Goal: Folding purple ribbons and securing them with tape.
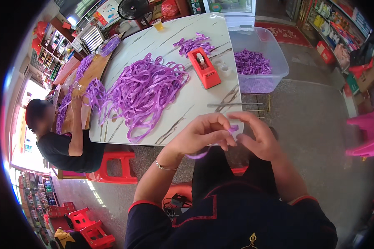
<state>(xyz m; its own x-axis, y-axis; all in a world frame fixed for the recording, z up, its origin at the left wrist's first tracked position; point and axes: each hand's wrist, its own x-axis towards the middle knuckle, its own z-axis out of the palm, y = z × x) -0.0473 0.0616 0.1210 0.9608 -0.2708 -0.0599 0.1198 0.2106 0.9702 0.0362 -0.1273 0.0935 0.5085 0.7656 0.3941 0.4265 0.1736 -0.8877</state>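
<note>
Marbled table (131,47), purple ribbons (147,85), tape dispenser (209,76)

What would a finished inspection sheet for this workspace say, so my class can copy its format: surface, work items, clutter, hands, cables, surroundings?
Surface: white, dark-veined table, partly covered.
Work items: large purple ribbon heap; smaller ribbon bundle; red tape dispenser.
Clutter: cup of yellow liquid near the far edge.
Hands: left hand pinches a purple ribbon strip; right hand is close to its end, grip unclear.
Cables: thin dark loops, possibly cable, by a small black box.
Surroundings: translucent bin with purple pieces, right of the table; co-worker at left.
</note>
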